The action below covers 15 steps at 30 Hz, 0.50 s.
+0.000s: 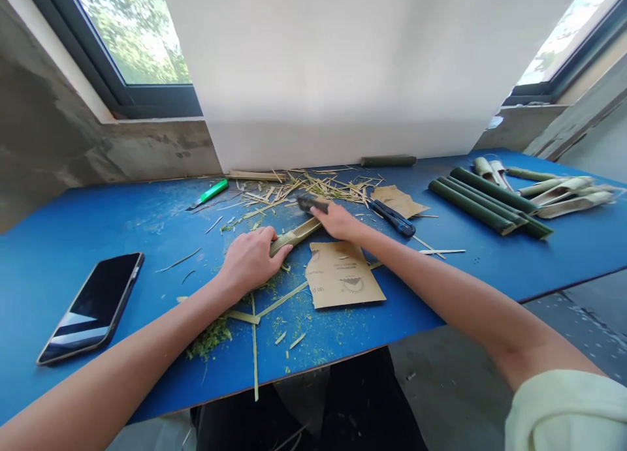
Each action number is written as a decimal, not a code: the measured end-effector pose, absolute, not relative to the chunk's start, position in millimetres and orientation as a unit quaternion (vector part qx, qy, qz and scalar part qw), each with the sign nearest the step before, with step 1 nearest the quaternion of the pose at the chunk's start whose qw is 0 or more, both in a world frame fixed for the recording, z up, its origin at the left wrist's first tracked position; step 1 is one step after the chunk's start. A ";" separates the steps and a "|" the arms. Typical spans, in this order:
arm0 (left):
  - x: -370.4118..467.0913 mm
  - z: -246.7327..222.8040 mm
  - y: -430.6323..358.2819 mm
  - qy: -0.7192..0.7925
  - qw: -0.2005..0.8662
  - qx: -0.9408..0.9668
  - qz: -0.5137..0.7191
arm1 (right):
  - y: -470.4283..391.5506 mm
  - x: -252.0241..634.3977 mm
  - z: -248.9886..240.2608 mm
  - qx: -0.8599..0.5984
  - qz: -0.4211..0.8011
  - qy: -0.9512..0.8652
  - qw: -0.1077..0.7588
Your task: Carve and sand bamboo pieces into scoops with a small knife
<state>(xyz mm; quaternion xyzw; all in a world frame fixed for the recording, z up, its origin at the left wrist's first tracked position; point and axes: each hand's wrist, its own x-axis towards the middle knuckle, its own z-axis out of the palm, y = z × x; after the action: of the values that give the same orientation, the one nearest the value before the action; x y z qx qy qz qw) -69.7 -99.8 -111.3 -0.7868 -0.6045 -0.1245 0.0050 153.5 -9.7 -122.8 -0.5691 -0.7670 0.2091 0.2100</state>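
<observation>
My left hand (252,255) is closed around one end of a split bamboo piece (298,234), pressing it to the blue table. The piece is cut hollow towards its far end, which points right. My right hand (337,221) grips a dark, blurred piece of what looks like sandpaper (313,205) at that far end; whether it touches the bamboo I cannot tell. Just below my right hand lies a brown-backed sandpaper sheet (345,278) with printing. Beyond my hands is a heap of bamboo strips and shavings (313,186).
A phone (93,307) lies left on the blue table (161,222). A green utility knife (213,191), a dark one (392,217) and torn sandpaper (399,200) lie farther back. Green bamboo lengths (475,206) and carved bamboo scoops (563,193) are at right. A bamboo tube (388,160) sits by the white board.
</observation>
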 end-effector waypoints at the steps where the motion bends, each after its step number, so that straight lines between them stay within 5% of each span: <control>1: -69.3 -110.9 -99.8 -0.603 0.008 -0.789 -0.119 | -12.9 150.7 -124.9 -0.544 0.211 -0.783 0.217; 4: -68.5 -108.3 -100.8 -0.592 0.031 -0.800 -0.093 | -17.2 146.2 -131.5 -0.425 0.225 -0.839 0.253; 10: -77.4 -100.1 -99.3 -0.560 0.060 -0.825 -0.045 | 17.0 187.1 -115.4 -0.588 0.138 -0.752 0.265; 15: -85.2 -106.8 -88.0 -0.490 0.110 -0.863 -0.058 | -9.3 172.0 -108.3 -0.504 0.127 -0.798 0.304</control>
<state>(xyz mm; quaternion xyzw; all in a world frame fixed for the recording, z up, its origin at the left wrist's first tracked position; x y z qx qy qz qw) -85.2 -88.0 -106.8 -0.8629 -0.4899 -0.0576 0.1097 172.0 -9.3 -108.3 -0.5037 -0.7984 0.1272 0.3044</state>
